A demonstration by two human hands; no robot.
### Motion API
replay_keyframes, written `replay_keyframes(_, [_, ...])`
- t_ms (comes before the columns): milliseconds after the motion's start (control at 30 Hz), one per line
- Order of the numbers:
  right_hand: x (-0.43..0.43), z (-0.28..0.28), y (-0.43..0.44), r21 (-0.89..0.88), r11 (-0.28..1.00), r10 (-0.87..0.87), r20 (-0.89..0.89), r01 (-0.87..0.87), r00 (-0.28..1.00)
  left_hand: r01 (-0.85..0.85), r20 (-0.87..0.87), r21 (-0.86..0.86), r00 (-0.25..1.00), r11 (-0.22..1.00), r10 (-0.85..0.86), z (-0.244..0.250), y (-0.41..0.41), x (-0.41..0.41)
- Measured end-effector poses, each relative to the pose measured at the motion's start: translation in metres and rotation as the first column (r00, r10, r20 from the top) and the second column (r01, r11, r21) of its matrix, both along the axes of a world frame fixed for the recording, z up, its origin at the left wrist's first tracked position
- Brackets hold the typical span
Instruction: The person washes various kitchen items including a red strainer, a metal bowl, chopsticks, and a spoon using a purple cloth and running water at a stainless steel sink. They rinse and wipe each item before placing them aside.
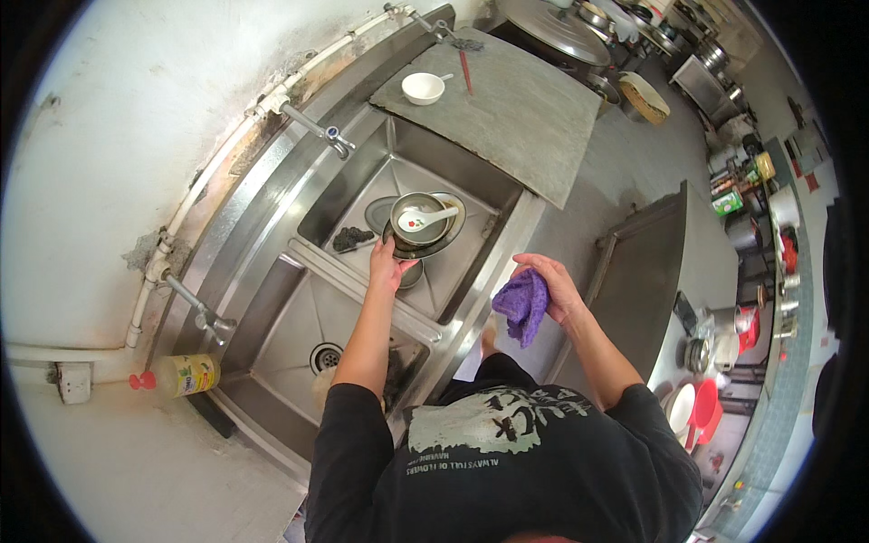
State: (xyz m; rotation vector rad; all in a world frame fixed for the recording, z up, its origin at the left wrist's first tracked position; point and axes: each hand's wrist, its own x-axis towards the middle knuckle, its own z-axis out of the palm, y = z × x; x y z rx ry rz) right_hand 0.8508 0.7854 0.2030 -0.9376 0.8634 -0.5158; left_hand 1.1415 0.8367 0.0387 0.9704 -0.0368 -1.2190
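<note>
My left hand [388,266] grips the rim of an oval metal plate [453,229] over the far sink basin [468,285]. On that plate rests a metal bowl [434,237], and a white spoon [428,218] with a red flower print lies across it. A purple cloth [523,305] hangs from my right hand [553,285], which is held out past the sink's front edge. Below the plate, partly hidden, are another metal dish [380,212] and a small round metal bowl [412,275]. Beside them sits a dark scouring pad [352,237].
A grey board [516,122] beyond the basin bears a white bowl [422,89] and red chopsticks [465,72]. Two taps [334,138] project from the wall. The near basin [292,339] has a drain [326,357]. A detergent bottle [187,375] stands at the left corner.
</note>
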Motion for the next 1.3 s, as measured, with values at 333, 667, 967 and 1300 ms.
replay_keyframes(333, [0.073, -0.069, -0.163, 0.072, 0.858, 0.513, -0.051, -0.509, 0.857, -0.135, 0.082, 0.325, 0.990, 0.936, 0.114, -0.072, -0.121, 0.012])
replay_keyframes(667, [0.184, -0.059, -0.278, -0.141, 0.713, 0.695, 0.009, -0.687, 0.719, -0.403, 0.716, 0.672, 0.567, 0.622, -0.406, -0.057, -0.164, 0.045])
replay_keyframes(967, [0.340, 0.021, -0.199, -0.932, 0.051, 0.651, -0.243, -0.360, 0.719, -0.491, 0.890, 0.384, 0.421, 0.782, -0.173, -0.014, -0.101, 0.125])
replay_keyframes(1300, [0.372, 0.039, -0.194, -0.696, -0.535, 0.499, -0.717, -0.478, 0.486, -0.400, 0.781, 0.345, 0.624, 0.849, -0.023, 0.040, -0.105, 0.137])
